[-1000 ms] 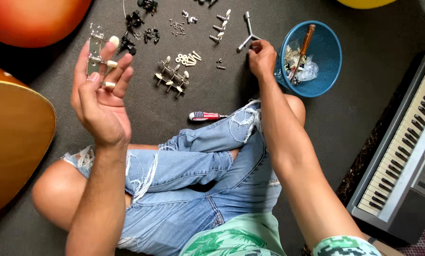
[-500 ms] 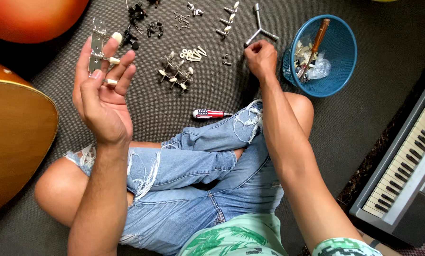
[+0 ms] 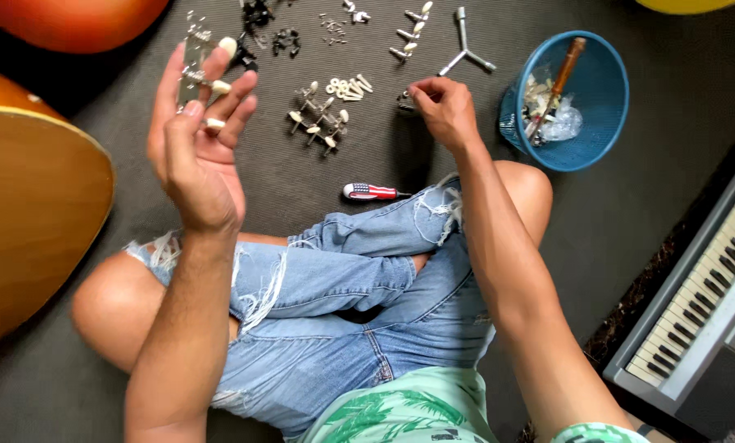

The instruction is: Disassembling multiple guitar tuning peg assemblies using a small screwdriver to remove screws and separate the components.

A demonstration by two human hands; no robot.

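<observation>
On the dark grey floor mat (image 3: 302,197) in front of the crossed legs in torn blue jeans (image 3: 334,295), small metal guitar parts are spread out, and the strip of metal tuning machines with cream-coloured knobs (image 3: 199,66) sits up in the left hand (image 3: 199,139), well above and to the left of the loose pieces. That hand is raised with the palm turned toward the camera, fingers curled loosely around the strip, thumb at the near side. The right hand (image 3: 443,111) reaches out over the right knee, wrist bent down, fingertips pinched together at a small dark metal part (image 3: 406,101) on the mat; whether the piece is lifted or only touched cannot be told. Between the two hands lies a second cluster of tuning machines with cream knobs (image 3: 318,123), and nearer the knee a short screwdriver with a red, white and blue striped handle (image 3: 370,192). Just right of the right hand stands a round blue plastic bowl (image 3: 605,90), with a three-armed metal wrench (image 3: 464,51) above the hand.
</observation>
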